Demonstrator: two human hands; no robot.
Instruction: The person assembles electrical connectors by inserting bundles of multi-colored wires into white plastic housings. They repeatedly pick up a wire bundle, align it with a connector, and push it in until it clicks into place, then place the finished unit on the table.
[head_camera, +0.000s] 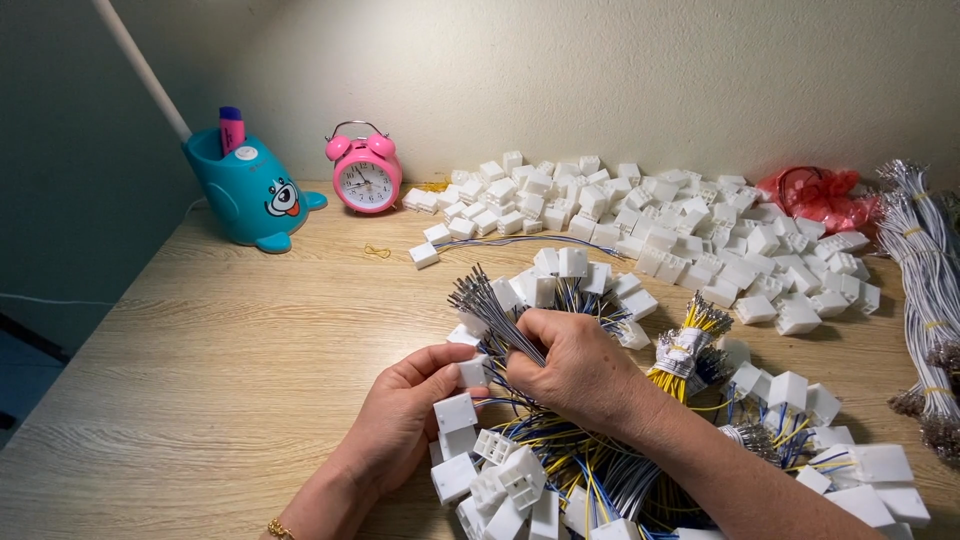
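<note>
Right hand: I grip the grey wire bundle, tips toward ten o'clock.
Left hand: I pinch one white connector steady, socket facing the wires.

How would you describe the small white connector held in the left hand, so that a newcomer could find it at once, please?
Start at the wooden table, then find the left hand beside the heap of wired connectors. The white connector is pinched at its fingertips, next to the right hand. Unlike its neighbours, it is lifted clear of the heap.
</note>
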